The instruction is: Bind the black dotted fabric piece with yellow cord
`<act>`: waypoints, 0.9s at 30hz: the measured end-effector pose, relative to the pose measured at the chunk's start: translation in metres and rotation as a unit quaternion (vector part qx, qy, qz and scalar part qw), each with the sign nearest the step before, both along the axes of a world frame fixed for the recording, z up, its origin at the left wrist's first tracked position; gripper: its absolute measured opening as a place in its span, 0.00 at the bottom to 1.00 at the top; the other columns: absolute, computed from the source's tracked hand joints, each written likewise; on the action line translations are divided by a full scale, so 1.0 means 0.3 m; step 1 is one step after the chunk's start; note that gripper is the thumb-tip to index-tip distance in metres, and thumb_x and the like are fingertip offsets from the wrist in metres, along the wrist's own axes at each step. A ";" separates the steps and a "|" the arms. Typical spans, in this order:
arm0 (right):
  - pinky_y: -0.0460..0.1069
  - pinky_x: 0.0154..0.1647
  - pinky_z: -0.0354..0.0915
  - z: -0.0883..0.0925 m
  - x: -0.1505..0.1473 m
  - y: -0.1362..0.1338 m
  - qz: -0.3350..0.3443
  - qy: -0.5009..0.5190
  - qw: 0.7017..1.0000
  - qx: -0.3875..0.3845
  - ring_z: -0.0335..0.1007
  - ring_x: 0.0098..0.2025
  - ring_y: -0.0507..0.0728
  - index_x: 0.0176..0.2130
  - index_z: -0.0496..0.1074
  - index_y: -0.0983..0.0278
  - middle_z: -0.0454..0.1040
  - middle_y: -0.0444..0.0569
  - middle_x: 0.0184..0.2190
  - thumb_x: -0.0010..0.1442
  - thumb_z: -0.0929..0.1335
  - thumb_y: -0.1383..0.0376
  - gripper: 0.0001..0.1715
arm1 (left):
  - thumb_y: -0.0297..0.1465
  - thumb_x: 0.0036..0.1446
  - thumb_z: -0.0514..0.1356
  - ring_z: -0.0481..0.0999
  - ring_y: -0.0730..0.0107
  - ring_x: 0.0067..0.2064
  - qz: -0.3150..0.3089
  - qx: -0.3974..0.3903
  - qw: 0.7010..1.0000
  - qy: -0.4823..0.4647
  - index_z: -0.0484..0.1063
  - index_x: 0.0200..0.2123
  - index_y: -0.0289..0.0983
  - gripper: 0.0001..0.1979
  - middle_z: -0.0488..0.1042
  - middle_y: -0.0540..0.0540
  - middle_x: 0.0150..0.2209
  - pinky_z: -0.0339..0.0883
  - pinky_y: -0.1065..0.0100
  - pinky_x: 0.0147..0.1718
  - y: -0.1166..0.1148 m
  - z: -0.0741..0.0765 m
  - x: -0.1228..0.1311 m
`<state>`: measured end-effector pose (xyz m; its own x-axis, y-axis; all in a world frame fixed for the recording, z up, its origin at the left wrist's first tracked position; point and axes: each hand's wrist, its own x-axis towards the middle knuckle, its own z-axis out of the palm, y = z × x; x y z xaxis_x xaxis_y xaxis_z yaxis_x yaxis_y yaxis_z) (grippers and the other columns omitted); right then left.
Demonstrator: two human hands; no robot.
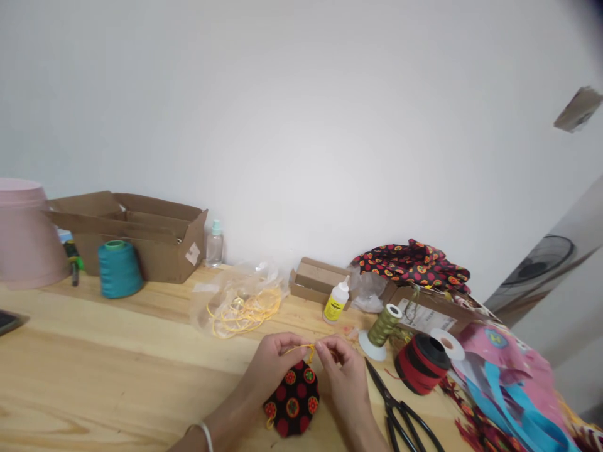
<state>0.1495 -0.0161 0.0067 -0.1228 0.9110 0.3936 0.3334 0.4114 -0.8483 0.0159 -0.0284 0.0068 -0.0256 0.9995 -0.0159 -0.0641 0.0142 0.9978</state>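
Observation:
Both hands meet at the top of a small black fabric pouch (293, 402) patterned with red and coloured flower-like circles. My left hand (274, 364) is closed, its thumb and forefinger pinching a yellow cord (311, 353) at the pouch's upper edge. My right hand (345, 375) pinches the same cord from the other side, fingertips close to the left ones. Below them the pouch hangs or rests just over the wooden table; which one is unclear. A short yellow loop (270, 422) shows at its lower left edge.
Black scissors (393, 402) lie beside my right hand. Beyond are a glue bottle (336, 302), an olive thread spool (384, 325), red-black ribbon (423, 364) and a bag of yellow cord (242, 307). A teal thread cone (119, 270) and cardboard box (155, 251) stand left.

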 end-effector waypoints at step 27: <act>0.44 0.25 0.57 -0.012 0.002 -0.001 -0.018 0.000 1.000 0.007 0.61 0.24 0.51 0.21 0.68 0.66 0.67 0.44 0.20 0.49 0.63 0.63 0.10 | 0.34 0.41 0.58 0.72 0.65 0.33 -0.042 0.013 0.998 0.034 0.74 0.31 0.34 0.13 0.76 0.47 0.27 0.62 0.69 0.34 -0.004 0.010 0.000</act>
